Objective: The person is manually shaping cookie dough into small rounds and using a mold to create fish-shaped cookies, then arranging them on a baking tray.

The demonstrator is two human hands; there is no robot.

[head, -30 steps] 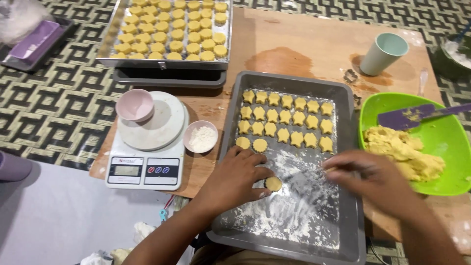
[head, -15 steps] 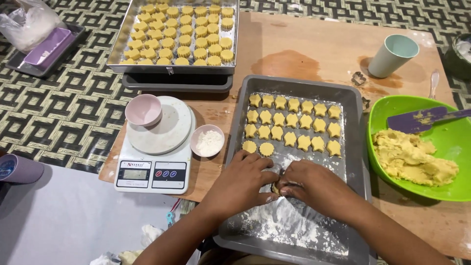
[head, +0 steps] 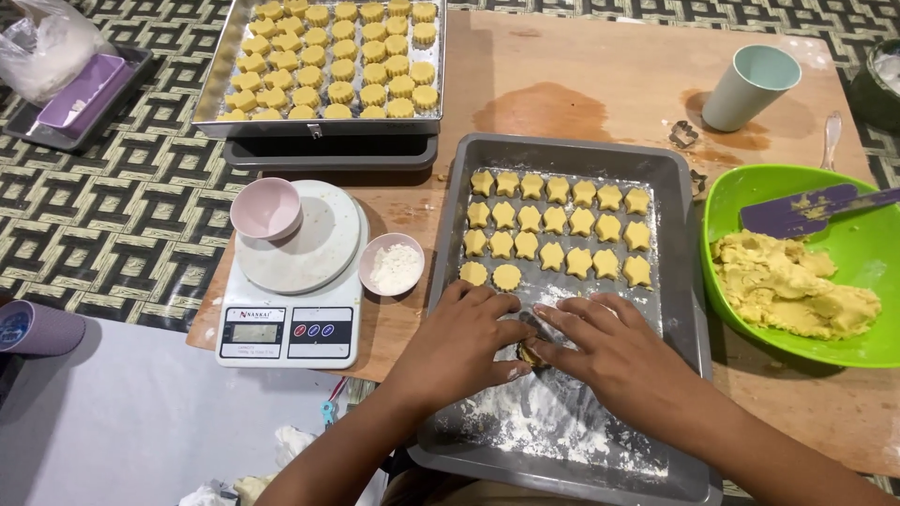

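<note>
My left hand [head: 464, 342] and my right hand [head: 614, 351] meet over the floured lower half of a grey baking tray [head: 677, 281]. Their fingertips close together on a small piece of yellow dough [head: 532, 354], which is mostly hidden beneath them. Several shaped yellow cookies [head: 558, 230] lie in rows in the upper half of the same tray, with two round ones at the lower left of the rows. White flour [head: 539, 422] is spread on the tray below my hands.
A green bowl [head: 750, 201] with yellow dough [head: 792, 290] and a purple spatula [head: 806, 208] sits right. A kitchen scale [head: 286, 323] carries a pink cup [head: 267, 208]; a small flour dish [head: 392, 265] stands beside it. A second tray [head: 319, 124] of cookies and a teal cup [head: 750, 86] are behind.
My right hand has moved left from the tray's right side to join my left hand. Both now press on the dough piece that my left hand held alone.
</note>
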